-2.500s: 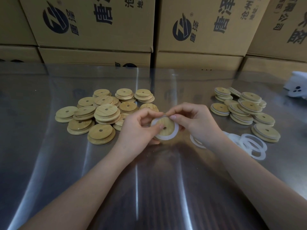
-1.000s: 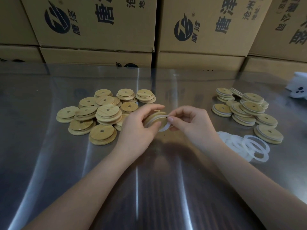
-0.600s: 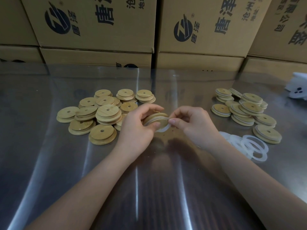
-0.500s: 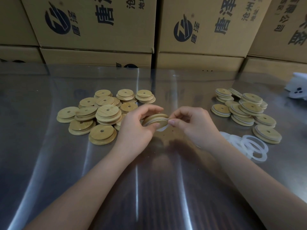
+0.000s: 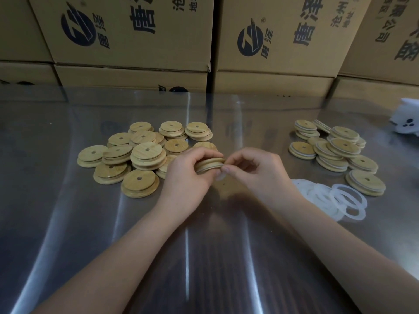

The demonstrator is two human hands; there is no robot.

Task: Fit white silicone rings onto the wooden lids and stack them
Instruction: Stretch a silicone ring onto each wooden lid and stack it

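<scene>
My left hand (image 5: 189,174) grips a round wooden lid (image 5: 209,164) edge-on above the middle of the table. A white silicone ring (image 5: 219,176) sits round the lid's groove, with a small part showing below it. My right hand (image 5: 254,171) pinches the lid's right edge and the ring. A pile of bare wooden lids (image 5: 145,155) lies to the left. Lids with rings on them (image 5: 335,150) lie stacked at the right. Loose white rings (image 5: 333,198) lie in a heap near my right forearm.
The table (image 5: 68,223) is shiny metal. Cardboard boxes (image 5: 136,41) form a wall along its far edge. A white object with dark dots (image 5: 405,123) sits at the far right edge.
The lid went from facing me with the ring loose round it to edge-on. The ring now lies mostly in the groove. Both hands stayed at the table's middle.
</scene>
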